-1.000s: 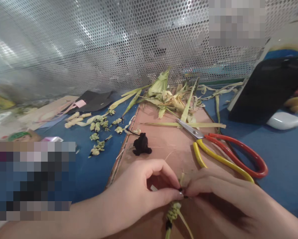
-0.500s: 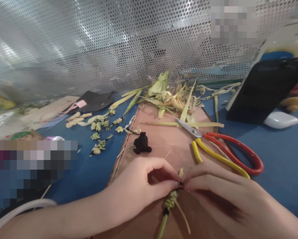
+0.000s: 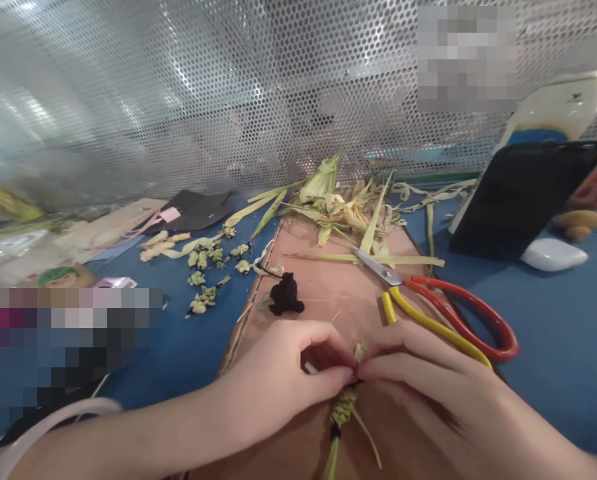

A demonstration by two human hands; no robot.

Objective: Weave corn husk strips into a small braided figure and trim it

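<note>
Low in the middle of the head view, my left hand (image 3: 278,380) and my right hand (image 3: 418,380) meet fingertip to fingertip. Both pinch the top of a small woven piece of green leaf strips (image 3: 343,408). Its stalk runs down toward me, bound with a dark tie. The piece lies over a brown cardboard sheet (image 3: 328,293). A small clump of black thread (image 3: 285,296) sits on the sheet just beyond my left hand. Scissors with one red and one yellow handle (image 3: 443,313) lie to the right, blades pointing away.
A heap of green husk strips (image 3: 343,200) lies at the sheet's far end. Several small woven leaf pieces (image 3: 201,260) are scattered on the blue table to the left. A black phone (image 3: 518,200) leans at the right by a white case (image 3: 553,253). A perforated metal wall stands behind.
My hands have stayed pinched on the woven piece, with the fingertips shifting slightly upward. The camera view has tilted a little.
</note>
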